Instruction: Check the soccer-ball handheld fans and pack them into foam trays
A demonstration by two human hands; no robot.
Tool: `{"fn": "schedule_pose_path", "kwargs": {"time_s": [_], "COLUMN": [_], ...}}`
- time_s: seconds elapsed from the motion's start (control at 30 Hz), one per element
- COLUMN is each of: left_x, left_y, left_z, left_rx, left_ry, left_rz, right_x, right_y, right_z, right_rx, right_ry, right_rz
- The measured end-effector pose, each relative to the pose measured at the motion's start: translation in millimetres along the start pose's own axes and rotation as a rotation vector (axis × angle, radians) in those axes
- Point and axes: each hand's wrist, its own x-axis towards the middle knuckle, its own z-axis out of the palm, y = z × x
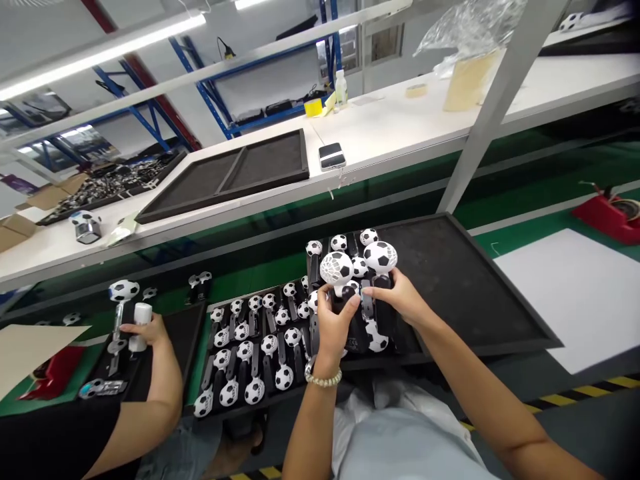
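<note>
My left hand [336,328] is closed round the dark handle of a handheld fan whose soccer-ball head [337,268] has a white openwork grille facing me. In my right hand [400,297], thumb and fingers grip the handle of a second soccer-ball fan [380,257]. Both heads are up, side by side and slightly apart, above a black tray [435,280]. More soccer-ball fans [369,237] with black handles lie in that tray under and around my hands. My fingers partly hide both handles.
To the left, another black tray [237,408] holds rows of similar fans. Beyond it, a co-worker's hand [154,330] holds a white cylinder near an upright fan [124,291]. A white shelf [380,127] with a metal post [480,147] runs across the back. White sheet [575,293] at right.
</note>
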Motion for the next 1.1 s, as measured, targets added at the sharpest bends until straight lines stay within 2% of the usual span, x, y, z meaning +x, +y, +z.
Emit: {"fn": "schedule_pose_path", "kwargs": {"time_s": [0.13,0.27,0.37,0.43,0.5,0.57,0.67,0.77,0.87,0.93,0.97,1.03,1.1], "left_x": [10,26,39,48,56,64,76,90,105,114,117,119,119], "left_y": [-3,-4,-6,-7,-8,-10,-14,-18,-18,-16,-15,-14,-15], "left_z": [1.8,2.9,4.7,5.3,5.1,5.3,9.5,18.9,28.5,33.0,34.8,38.3,42.2], "left_rx": [-0.354,-0.591,-0.666,-0.657,-0.632,-0.601,-0.513,-0.336,-0.127,-0.012,0.042,0.152,0.240], "left_ry": [-0.197,-0.237,-0.248,-0.266,-0.279,-0.280,-0.211,-0.150,-0.158,-0.210,-0.263,-0.416,-0.590], "left_rz": [-0.169,-0.272,-0.326,-0.336,-0.336,-0.340,-0.341,-0.371,-0.428,-0.458,-0.471,-0.494,-0.508], "right_x": [49,116,153,167,176,182,189,196,192,177,166,143,121], "right_y": [20,46,58,63,66,69,70,67,54,37,26,4,-16], "right_z": [-33,-67,-78,-78,-76,-74,-72,-74,-79,-83,-84,-84,-84], "right_rx": [-0.016,-0.337,-0.627,-0.871,-1.003,-1.032,-1.089,-1.138,-1.141,-1.043,-0.955,-0.760,-0.653], "right_ry": [0.015,0.158,0.211,0.185,0.138,0.108,0.080,0.073,0.055,-0.021,-0.119,-0.419,-0.673], "right_rz": [0.112,0.133,0.125,0.151,0.187,0.195,0.185,0.164,0.143,-0.008,-0.116,-0.293,-0.334]}}
